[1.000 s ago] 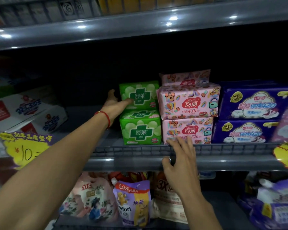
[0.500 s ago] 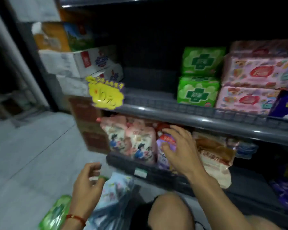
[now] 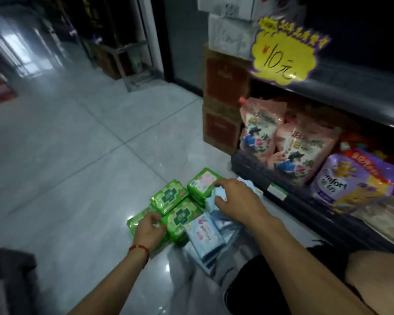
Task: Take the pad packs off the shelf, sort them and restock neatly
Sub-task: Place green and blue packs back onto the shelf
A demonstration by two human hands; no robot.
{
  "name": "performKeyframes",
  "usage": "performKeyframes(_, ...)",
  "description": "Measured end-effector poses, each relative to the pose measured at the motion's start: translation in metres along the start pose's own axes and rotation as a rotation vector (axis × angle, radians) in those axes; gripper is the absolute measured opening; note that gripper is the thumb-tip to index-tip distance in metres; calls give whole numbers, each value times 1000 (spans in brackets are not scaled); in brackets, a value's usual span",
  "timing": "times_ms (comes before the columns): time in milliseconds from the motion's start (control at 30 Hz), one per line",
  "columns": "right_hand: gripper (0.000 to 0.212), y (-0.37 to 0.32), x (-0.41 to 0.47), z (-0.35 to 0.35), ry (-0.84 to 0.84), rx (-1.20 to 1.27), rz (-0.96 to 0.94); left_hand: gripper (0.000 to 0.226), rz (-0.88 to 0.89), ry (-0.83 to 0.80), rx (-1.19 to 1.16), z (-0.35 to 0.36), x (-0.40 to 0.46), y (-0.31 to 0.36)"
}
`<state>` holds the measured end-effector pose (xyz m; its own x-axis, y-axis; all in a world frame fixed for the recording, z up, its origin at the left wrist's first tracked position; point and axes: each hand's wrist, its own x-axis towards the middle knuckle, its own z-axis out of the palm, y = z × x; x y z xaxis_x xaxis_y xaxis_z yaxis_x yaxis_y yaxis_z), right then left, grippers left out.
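Down on the floor (image 3: 82, 169), close by the person's bent knees, a small heap of pad packs is lying loose, so part of the shelf has plainly been emptied already. Nearest are the pale blue packs (image 3: 204, 235), stacked unevenly and leaning on one another. The left hand (image 3: 148, 233), a red string at its wrist, has its fingers curled onto the edge of a green pack (image 3: 138, 221) at the near left of the heap; it looks like a grip, though the fingertips are partly hidden. Just beyond lie two more green packs (image 3: 170, 195), face up and touching. The right hand (image 3: 234, 201) hovers over the far side of the heap with fingers bent and spread, fingertips touching another green pack with a pink panel (image 3: 204, 181); whether it is pinching the blue wrapper beneath I cannot tell. Greens sit mostly to the left and blues to the right, so I would judge the sorting begun but rough. Past the heap, the bottom shelf (image 3: 282, 201) holds pink refill pouches (image 3: 259, 130) and a purple pouch (image 3: 341, 178), untouched. Higher, a yellow price sign (image 3: 284, 55) hangs on the next shelf's edge; the shelf behind it is too dark to read. Tidying the groups and putting all of them back seem left to do.
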<state>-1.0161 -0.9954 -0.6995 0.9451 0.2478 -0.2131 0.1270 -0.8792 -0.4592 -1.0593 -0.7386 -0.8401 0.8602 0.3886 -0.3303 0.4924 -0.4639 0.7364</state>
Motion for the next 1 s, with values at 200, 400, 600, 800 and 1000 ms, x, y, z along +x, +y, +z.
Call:
performKeyframes(200, 41, 15, -1, 28, -112, -39, -114, 63, -342, 16, 90, 26, 36, -76)
performKeyframes(400, 37, -8, 12, 51, -217, -52, -264, 93, -589, 123, -50, 34, 83, -135)
performKeyframes(600, 34, -45, 33, 84, -249, -101, -305, 78, -556, 62, -214, 52, 106, -185)
performKeyframes(800, 36, -57, 33, 113, -362, -162, -301, 66, -546, 137, -341, 48, 69, -196)
performKeyframes(1000, 39, -51, 37, 117, -308, -107, -305, 38, -245, 135, -410, -12, -6, -159)
